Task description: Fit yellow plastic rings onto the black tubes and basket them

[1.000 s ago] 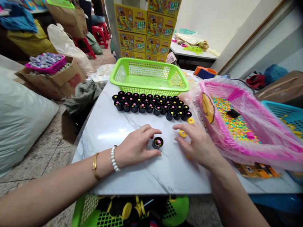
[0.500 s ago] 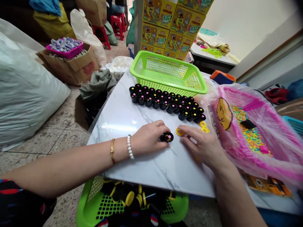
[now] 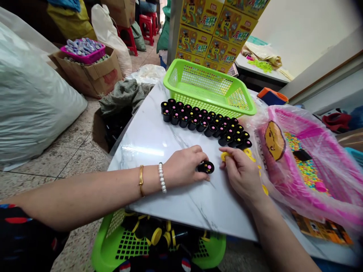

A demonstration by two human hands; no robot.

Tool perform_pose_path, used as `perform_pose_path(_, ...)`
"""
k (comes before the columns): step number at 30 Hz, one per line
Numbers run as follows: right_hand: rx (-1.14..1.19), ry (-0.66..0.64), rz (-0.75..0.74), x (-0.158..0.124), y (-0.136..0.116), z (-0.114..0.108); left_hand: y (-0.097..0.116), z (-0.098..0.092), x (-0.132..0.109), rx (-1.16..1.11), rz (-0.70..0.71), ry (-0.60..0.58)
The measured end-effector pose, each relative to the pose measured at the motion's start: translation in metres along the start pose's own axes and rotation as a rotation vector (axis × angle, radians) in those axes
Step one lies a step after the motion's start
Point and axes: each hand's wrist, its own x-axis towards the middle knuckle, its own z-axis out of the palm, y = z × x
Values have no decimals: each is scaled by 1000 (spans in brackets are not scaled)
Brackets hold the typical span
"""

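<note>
the left hand (image 3: 183, 164) grips an open cup (image 3: 209, 167) on the counter (image 3: 170, 204), the right hand (image 3: 241, 170) pinches a lid (image 3: 225, 156). capped cups (image 3: 156, 236) in the lower basket (image 3: 98, 250) look done — the cup rows (image 3: 211, 130) stand lidless.

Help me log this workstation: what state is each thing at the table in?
Left hand, gripping the single black cup
Single black cup, uncovered, pink piece showing
Right hand, pinching a yellow piece
Yellow piece, partly hidden by fingers
Grouped black cups, uncovered
Upper green basket, upright
Lower green basket, holding containers
Pink basket, plastic-covered, holding loose beads
</note>
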Motion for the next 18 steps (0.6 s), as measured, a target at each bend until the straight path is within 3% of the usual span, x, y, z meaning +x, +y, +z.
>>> perform_pose_path(4, 656, -231, 388, -2, -11, -8, 0, 1, 0, 43, 19, -27)
perform_pose_path(6, 816, -276, 458, -3, -17, -8, 1, 0, 1, 72, 17, -48)
perform_pose_path(9, 889, -302, 501, -4, -24, -7, 3, -2, 3, 93, -6, -62)
perform_pose_path(15, 852, -213, 649, -5, -25, -8, 2, -3, 3, 31, 12, -77)
perform_pose_path(18, 848, -268, 668, -7, -21, -8, 2, -3, 3, 19, 12, -83)
